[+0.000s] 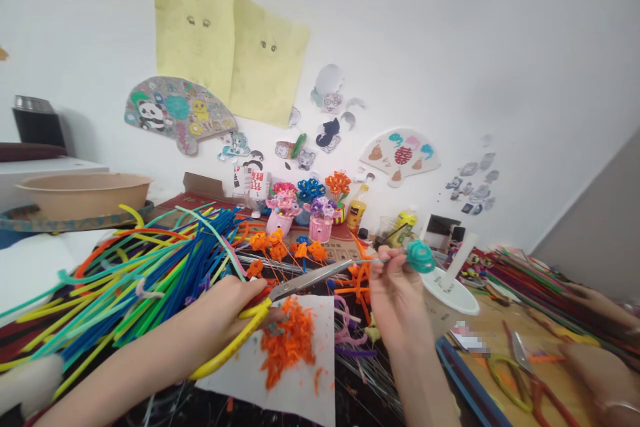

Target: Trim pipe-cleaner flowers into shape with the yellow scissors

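- The room had a plain white wall (500,47), where two yellow paper sheets with drawn eyes (270,53) and a white fan-shaped picture with a red sign (400,153) were fixed; before it stood a crowded dark table (175,407).
- The small teal flower of coiled fuzzy stem (421,257) was above the table, at the end of a thin metal wire (365,261).
- The right hand (395,280) was pinching this wire between thumb and finger, just beside the flower.
- The left hand (245,300) was closed around the yellow-and-red handles of the metal scissors (310,278). Their blades pointed towards the wire; whether they touched it, I could not tell. The two hands were apart from each other.
- Below the scissors, a pile of orange fuzzy scraps (287,340) lay on a white paper sheet (315,407).
- Behind the scissors were several orange flowers on wires (275,247), and to the left a large heap of long colourful fuzzy stems (165,280).
- Farther back stood a pink pot with purple flowers (320,232), and near it a yellow bottle (357,210).
- On the right side, a second pair of scissors (529,368) lay near a co-worker's blurred hand (595,363).
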### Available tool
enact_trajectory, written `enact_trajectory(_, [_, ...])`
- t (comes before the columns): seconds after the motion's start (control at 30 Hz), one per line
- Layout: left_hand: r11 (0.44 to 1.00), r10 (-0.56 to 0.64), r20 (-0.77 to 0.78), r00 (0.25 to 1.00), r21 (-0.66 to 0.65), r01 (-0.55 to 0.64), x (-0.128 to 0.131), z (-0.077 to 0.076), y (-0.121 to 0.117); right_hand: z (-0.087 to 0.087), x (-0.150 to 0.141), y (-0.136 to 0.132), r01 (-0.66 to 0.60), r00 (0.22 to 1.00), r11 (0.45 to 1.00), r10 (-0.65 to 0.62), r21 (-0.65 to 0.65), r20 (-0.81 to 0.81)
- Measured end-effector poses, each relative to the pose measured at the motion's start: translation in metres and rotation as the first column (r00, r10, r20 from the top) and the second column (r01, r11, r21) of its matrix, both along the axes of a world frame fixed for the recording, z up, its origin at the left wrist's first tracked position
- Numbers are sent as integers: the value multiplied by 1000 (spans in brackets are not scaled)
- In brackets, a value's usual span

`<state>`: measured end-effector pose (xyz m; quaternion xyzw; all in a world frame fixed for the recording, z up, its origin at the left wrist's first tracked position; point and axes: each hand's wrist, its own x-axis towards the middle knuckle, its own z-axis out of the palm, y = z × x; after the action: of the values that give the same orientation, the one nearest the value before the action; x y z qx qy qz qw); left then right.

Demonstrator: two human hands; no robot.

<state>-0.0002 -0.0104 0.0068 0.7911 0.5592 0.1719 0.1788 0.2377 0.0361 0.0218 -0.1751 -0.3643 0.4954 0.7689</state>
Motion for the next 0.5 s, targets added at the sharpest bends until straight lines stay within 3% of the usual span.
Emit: enact_trajectory(0.5, [999,4,14,1000,-51,-3,1,7,-2,-2,-4,1,-56,998,996,55,-70,-19])
